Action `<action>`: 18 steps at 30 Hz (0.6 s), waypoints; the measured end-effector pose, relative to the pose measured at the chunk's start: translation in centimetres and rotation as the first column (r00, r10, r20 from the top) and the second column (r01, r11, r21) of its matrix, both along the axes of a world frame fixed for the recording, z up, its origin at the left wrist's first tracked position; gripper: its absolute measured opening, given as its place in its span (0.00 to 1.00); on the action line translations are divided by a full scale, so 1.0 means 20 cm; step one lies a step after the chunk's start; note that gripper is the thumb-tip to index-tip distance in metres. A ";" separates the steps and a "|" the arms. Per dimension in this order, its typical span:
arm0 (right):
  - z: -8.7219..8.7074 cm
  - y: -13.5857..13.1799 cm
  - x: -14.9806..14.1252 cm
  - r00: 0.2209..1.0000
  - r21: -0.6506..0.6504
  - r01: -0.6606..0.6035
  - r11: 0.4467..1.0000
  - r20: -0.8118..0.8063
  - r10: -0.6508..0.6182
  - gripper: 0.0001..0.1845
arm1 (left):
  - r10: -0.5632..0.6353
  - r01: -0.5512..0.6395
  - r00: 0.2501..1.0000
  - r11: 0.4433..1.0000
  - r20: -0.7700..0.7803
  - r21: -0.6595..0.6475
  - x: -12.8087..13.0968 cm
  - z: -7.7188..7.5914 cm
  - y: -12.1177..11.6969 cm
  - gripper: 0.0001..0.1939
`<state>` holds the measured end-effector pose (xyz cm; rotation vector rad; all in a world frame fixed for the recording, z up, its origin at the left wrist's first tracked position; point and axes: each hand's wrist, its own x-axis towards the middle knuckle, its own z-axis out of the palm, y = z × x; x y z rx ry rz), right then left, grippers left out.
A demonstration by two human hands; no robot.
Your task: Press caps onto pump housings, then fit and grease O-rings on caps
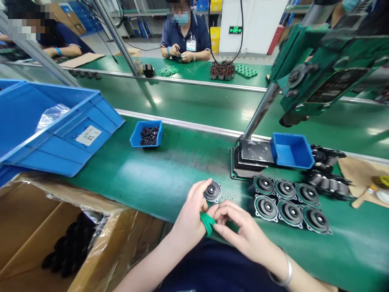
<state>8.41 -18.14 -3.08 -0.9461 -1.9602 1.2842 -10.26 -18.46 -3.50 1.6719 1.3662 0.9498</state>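
My left hand (194,211) is closed around a bundle of thin green rings (207,224), which look like rubber O-rings. From the right, my right hand (238,227) pinches at the edge of that bundle with thumb and fingers. Just beyond my left fingers a round dark metal housing (213,191) lies on the green bench, partly covered by the hand. To the right stand several similar housings (290,213) in two rows, with green rings seated around their rims. Tiny green bits (227,198) lie beside the single housing.
A green bench press (328,77) rises at the right, its base (253,156) near an open blue bin (293,151). Small black parts fill another blue bin (147,134). A large blue crate (60,125) and cardboard box (103,251) are left. A co-worker (185,34) sits opposite.
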 end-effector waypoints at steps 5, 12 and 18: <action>0.00 0.03 -0.02 0.997 -0.136 0.035 0.990 -0.057 -0.043 0.12 | -0.130 0.135 0.991 0.970 -0.040 0.200 -0.02 0.01 0.00 0.22; 0.01 0.04 -0.04 0.974 -0.577 -0.133 0.806 -0.226 -0.001 0.18 | -0.313 0.306 0.949 0.865 -0.051 0.398 -0.14 -0.04 -0.05 0.21; 0.05 0.07 -0.05 0.980 -0.409 -0.049 0.911 -0.195 -0.035 0.14 | -0.168 0.134 0.968 0.973 0.184 0.187 -0.28 -0.01 -0.09 0.15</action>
